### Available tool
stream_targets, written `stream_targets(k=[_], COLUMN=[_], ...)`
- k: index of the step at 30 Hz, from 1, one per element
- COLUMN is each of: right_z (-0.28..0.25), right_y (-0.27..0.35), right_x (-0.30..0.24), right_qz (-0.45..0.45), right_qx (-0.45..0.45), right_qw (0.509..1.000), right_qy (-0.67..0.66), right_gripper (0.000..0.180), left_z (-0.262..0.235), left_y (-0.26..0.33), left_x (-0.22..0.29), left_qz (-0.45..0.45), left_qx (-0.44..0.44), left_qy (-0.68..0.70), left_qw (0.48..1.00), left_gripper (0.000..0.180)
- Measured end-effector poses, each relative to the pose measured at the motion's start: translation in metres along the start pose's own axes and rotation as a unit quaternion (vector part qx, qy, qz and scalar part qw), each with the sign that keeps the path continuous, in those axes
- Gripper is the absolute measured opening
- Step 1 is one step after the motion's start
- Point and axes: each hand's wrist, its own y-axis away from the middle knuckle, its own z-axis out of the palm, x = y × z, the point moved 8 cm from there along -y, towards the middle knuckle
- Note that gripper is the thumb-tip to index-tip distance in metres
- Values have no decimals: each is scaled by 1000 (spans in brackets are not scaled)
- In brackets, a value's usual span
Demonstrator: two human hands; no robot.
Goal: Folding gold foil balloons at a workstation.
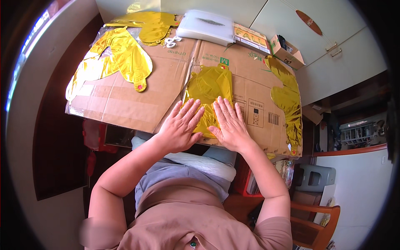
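Note:
A flat gold foil balloon [208, 85] lies on flattened brown cardboard [137, 100] in front of me. My left hand [181, 125] and my right hand [229, 124] rest palm down, side by side, on the balloon's near end with fingers spread and pointing away from me. Neither hand grips anything. The balloon's near edge is hidden under my palms.
More gold foil balloons lie at the left [121, 56], at the back [152, 25] and along the right edge [287, 98]. A white plastic packet [206, 26], a flat printed pack [251, 37] and a small open carton [286, 52] sit at the back. A wooden chair [318, 225] stands lower right.

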Motion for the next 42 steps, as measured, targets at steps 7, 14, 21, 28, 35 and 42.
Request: stream_targets(k=[7,14,21,28,35,42], right_z=[-27,-11,-27,-19,-24,-61], right_y=[-5,-8,-10,-10,-11,-14], right_x=[7,27,8,5,6,5], right_qz=[-10,-8,-46,-101,-94,-74], right_qx=[27,17,74,46,61,139], right_qw=[997,1000,994,993,994,987], right_qy=[-65,25,60,35,-8,-20], right_gripper=[74,64,62,55,57,44], left_z=[4,1,2,2,-22,-33], left_y=[3,1,2,1,-2,1], left_x=[-2,-1,-2,-2,-16,-25], left_qz=[0,4,-3,1,59,138], left_qx=[10,8,-4,-8,-15,-3], left_qy=[1,13,6,0,105,98], left_qw=[1000,1000,1000,1000,993,986], left_gripper=[74,73,73,78,94,82])
